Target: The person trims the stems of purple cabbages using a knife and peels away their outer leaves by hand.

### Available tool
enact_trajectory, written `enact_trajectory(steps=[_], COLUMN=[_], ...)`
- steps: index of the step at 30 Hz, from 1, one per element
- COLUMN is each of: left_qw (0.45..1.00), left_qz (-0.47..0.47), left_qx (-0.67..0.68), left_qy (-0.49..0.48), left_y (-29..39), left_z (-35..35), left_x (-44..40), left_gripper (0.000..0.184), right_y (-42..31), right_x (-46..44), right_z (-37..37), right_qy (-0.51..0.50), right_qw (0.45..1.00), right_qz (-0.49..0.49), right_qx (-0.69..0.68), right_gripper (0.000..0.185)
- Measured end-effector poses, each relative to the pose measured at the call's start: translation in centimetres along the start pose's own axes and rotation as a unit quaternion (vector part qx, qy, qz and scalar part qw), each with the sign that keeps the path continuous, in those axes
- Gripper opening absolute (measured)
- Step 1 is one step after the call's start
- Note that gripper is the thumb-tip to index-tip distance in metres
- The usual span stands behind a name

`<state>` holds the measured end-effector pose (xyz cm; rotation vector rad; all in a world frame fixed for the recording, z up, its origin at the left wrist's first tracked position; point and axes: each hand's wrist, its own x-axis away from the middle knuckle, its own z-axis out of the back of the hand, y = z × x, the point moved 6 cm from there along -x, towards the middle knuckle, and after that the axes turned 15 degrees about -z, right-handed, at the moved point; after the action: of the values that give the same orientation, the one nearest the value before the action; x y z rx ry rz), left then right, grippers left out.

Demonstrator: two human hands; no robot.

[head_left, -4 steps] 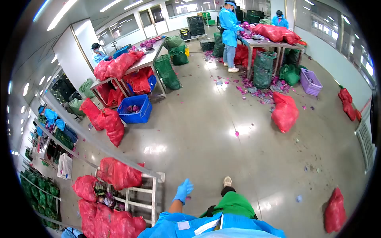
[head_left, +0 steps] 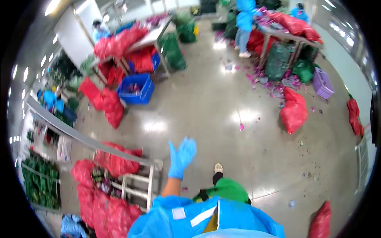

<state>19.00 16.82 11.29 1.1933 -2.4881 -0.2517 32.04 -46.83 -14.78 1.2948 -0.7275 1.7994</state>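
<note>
My left hand (head_left: 182, 156), in a blue glove, reaches out in front of me over the bare floor with its fingers spread and nothing in it. Nearest to it, on the left, is a white metal rack (head_left: 137, 176). Red mesh sacks (head_left: 107, 212) are piled on and beside this rack, with some dark purple cabbages (head_left: 106, 186) showing among them. My right hand does not show. Below me are my blue gown (head_left: 250, 216), green cloth (head_left: 226, 189) over my leg and one light shoe (head_left: 218, 168).
Red sacks (head_left: 293, 113) lie on the floor, one more (head_left: 320, 222) at lower right. A blue crate (head_left: 137, 89) stands by the left table (head_left: 152, 36). Co-workers (head_left: 244, 25) stand at tables. Purple leaves (head_left: 274, 85) litter the floor near a purple crate (head_left: 323, 84). A rail (head_left: 87, 137) crosses the left.
My left hand has risen forward and its fingers have spread wider. The camera view has tilted down and blurred, and my visible foot appears slightly further forward.
</note>
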Motion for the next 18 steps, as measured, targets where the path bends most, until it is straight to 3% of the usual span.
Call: enact_trajectory(steps=[1,4,5,6,7,10,13,15,17,18], left_qw=[0.994,0.985,0.983,0.98,0.976,0.961,0.967,0.97,0.966,0.982], left_qz=[-0.034,-0.086,-0.098,-0.113,-0.127,-0.165,-0.184,-0.175,-0.127,-0.093], left_qx=[0.024,0.077,0.08,0.083,0.084,0.066,0.021,-0.122,-0.193,-0.155], left_qy=[-0.102,-0.131,-0.13,-0.141,-0.153,-0.21,-0.178,-0.119,-0.118,-0.057], left_y=[1.5,5.1,6.2,7.4,8.7,12.9,14.8,15.2,14.7,14.2], left_z=[-3.5,-12.3,-13.3,-14.6,-15.7,-19.1,-16.5,-12.3,-11.3,-12.7], left_x=[-3.4,-10.5,-12.3,-15.0,-18.0,-25.9,-36.4,-44.4,-51.0,-53.7], left_gripper=[0.095,0.098,0.098,0.098,0.098,0.093,0.084,0.077,0.079,0.082], right_y=[-3.7,-20.9,-28.5,-37.5,-46.4,-64.7,-74.7,-78.5,-79.8,-79.4], right_x=[-0.1,-0.2,1.2,4.9,7.2,23.5,31.1,27.7,23.4,18.9], right_z=[-0.7,-3.7,-6.0,-8.7,-11.8,-23.2,-30.4,-32.3,-33.5,-33.3], right_qy=[-0.015,-0.101,-0.104,-0.016,0.006,-0.024,-0.051,-0.029,0.062,0.115], right_qw=[1.0,0.993,0.992,0.983,0.956,0.912,0.886,0.909,0.878,0.846], right_qz=[0.002,-0.001,0.047,0.168,0.269,0.398,0.446,0.399,0.427,0.447], right_qx=[0.004,-0.059,-0.047,0.066,0.114,0.1,0.112,0.116,0.208,0.267], right_gripper=[0.013,0.016,0.016,0.02,0.022,0.024,0.026,0.024,0.037,0.043])
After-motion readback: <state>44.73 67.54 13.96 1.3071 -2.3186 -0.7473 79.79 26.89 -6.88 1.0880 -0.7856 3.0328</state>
